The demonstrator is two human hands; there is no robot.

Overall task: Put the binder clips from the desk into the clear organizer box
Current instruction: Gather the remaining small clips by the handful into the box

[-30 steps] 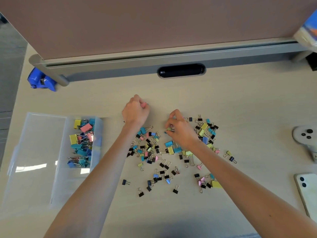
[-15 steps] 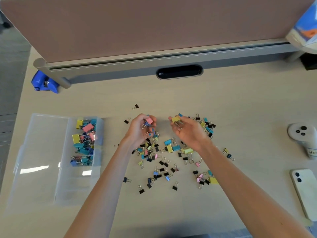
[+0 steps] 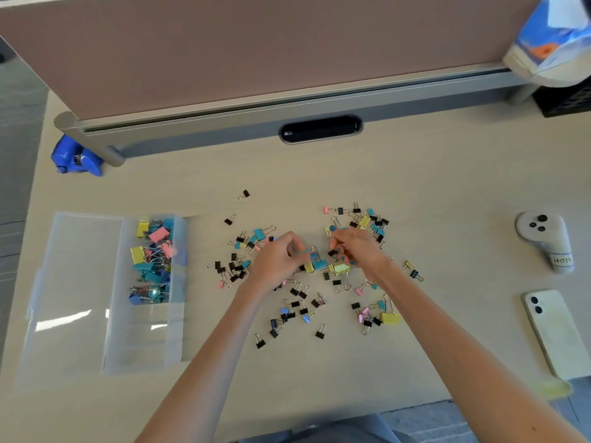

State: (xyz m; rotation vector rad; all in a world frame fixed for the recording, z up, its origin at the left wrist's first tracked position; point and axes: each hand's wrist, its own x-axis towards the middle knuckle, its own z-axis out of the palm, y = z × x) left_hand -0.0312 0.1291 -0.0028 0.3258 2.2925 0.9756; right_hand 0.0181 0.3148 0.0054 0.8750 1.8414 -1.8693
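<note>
Several small binder clips [image 3: 300, 305] in black, blue, yellow and pink lie scattered over the middle of the desk. A clear organizer box [image 3: 177, 318] stands at the left with its lid [image 3: 73, 282] folded open, and its far compartment holds a heap of larger coloured clips [image 3: 153, 260]. My left hand [image 3: 275, 262] is down on the pile with fingers curled round clips, a blue clip [image 3: 316, 260] just beyond its fingertips. My right hand [image 3: 359, 251] is close beside it, its fingertips pinching a small black clip [image 3: 332, 252].
A white controller [image 3: 543, 241] and a phone [image 3: 556, 330] lie at the right. A blue object [image 3: 76, 158] sits at the back left by the partition foot. The partition panel [image 3: 256, 52] and a black cable slot [image 3: 319, 129] close off the back.
Both hands, raised half a second ago with a pink and a yellow clip, have come down onto the pile's centre and closer together. The camera view shifted slightly.
</note>
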